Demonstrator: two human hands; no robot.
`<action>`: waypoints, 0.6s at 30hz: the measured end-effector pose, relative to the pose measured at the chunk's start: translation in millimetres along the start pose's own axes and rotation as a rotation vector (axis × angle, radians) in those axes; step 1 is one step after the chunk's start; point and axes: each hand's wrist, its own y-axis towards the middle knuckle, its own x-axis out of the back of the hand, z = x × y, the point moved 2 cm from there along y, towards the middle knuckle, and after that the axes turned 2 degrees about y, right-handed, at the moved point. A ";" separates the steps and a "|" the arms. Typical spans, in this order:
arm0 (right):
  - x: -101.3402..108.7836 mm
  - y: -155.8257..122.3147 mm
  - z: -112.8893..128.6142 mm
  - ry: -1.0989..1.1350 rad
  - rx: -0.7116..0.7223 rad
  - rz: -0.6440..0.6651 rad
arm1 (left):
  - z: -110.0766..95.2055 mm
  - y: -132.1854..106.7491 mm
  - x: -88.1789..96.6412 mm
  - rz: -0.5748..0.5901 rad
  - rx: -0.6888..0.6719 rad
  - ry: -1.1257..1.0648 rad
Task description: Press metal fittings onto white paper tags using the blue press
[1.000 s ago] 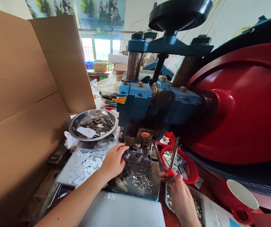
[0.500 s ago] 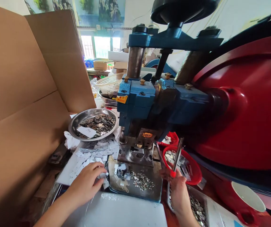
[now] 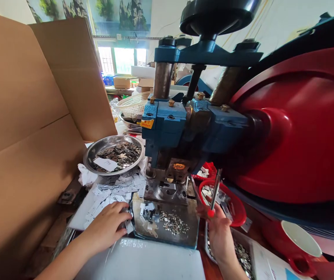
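Note:
My left hand (image 3: 110, 223) rests over the loose flat metal pieces (image 3: 114, 190) left of the press. Its fingers are slightly bent and apart, the tips by the left edge of a dark metal plate (image 3: 184, 239). Small blanks (image 3: 148, 212) and a heap of tiny round metal bits (image 3: 174, 222) lie on that plate. My right hand (image 3: 221, 231) is closed around the red end of a slim metal rod (image 3: 216, 190), which slants upward from it. Between and beyond both hands stands the blue press (image 3: 169, 132); a slotted metal piece (image 3: 167, 185) sits on its die.
A steel bowl (image 3: 89, 165) of metal parts with a paper tag stands at the left. Red baskets (image 3: 239, 219) and a tray (image 3: 251, 252) of small parts are at the right, under a large red wheel (image 3: 310, 128). A tall cardboard box (image 3: 23, 97) walls the left side.
The camera view has shifted slightly. Both hands keep nearly the same places, and the rod stays in my right hand.

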 end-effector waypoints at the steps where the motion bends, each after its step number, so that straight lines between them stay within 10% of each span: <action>1: 1.5 -1.1 -0.2 -0.007 0.011 0.001 | 0.0 0.5 0.9 0.001 -0.003 0.001; 14: 7.4 9.2 -21.7 -0.139 -0.063 -0.144 | -1.9 8.1 3.7 -0.005 -0.011 -0.020; 18: -22.3 33.8 -22.4 -0.377 0.003 0.046 | -4.3 11.5 5.8 -0.021 -0.022 -0.014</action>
